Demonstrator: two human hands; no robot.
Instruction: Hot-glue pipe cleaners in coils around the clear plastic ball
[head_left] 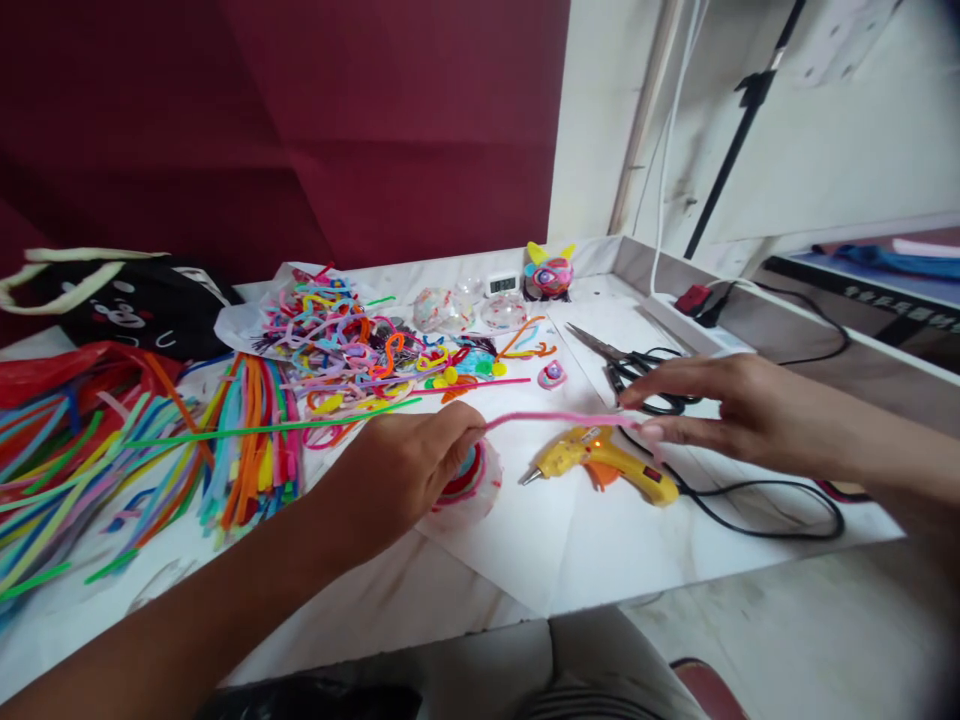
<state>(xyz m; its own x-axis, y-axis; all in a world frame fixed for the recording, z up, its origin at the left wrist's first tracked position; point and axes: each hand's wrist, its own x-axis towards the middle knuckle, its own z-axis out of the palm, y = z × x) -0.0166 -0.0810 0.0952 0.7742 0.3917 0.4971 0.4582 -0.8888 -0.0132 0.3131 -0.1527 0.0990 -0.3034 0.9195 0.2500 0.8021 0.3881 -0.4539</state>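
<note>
Two hands are spanning one pink pipe cleaner (559, 418) above a white table (570, 540). The left hand (409, 465) is closing thumb and fingers tightly on the stem's left end, directly over a coiled disc (471, 478) of red, blue and pink that is lying in a clear shell on the table. The right hand (720, 405) is reaching in with fingers stretched almost straight, its fingertips meeting the stem's right end; whether they are pinching it cannot be told. The stem is running nearly level between the hands, just above a yellow glue gun (600, 458). Black-handled scissors (637, 365) are lying behind the right hand. Straight pipe cleaners (247, 440) and a tangled heap (345, 345) are lying to the left.
</note>
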